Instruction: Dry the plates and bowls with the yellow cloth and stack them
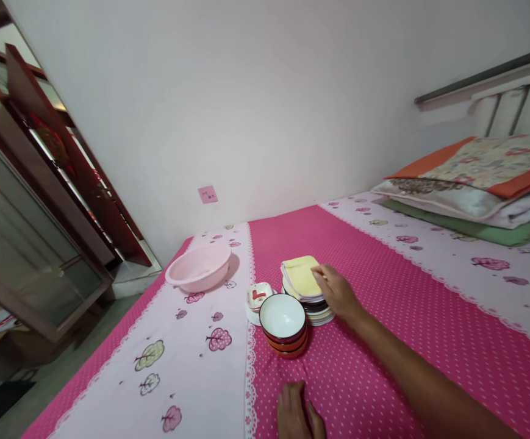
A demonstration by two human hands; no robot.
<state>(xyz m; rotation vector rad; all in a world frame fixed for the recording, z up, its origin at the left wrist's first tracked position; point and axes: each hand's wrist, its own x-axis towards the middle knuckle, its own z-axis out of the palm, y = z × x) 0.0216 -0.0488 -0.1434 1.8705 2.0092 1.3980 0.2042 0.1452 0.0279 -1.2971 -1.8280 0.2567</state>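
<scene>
My right hand (335,292) reaches in from the right, its fingers pinched at the right edge of a folded yellow cloth (302,276). The cloth lies on top of a stack of plates (322,316), some dark and some pale. In front of that stack stand several nested bowls (284,323), white inside and orange outside with dark rims. A small white square dish (260,295) with a red mark sits to their left. Nearer the bottom edge, my left hand (297,411) rests on the bed below the bowls, its thumb apart from its fingers and nothing in it.
A pink basin (200,268) stands on the bed at the left. Folded bedding and cushions (479,177) are piled at the far right. The bed cover (383,286) is pink with white printed bands. A white wall (265,122) rises behind, and a wooden door (82,158) is at left.
</scene>
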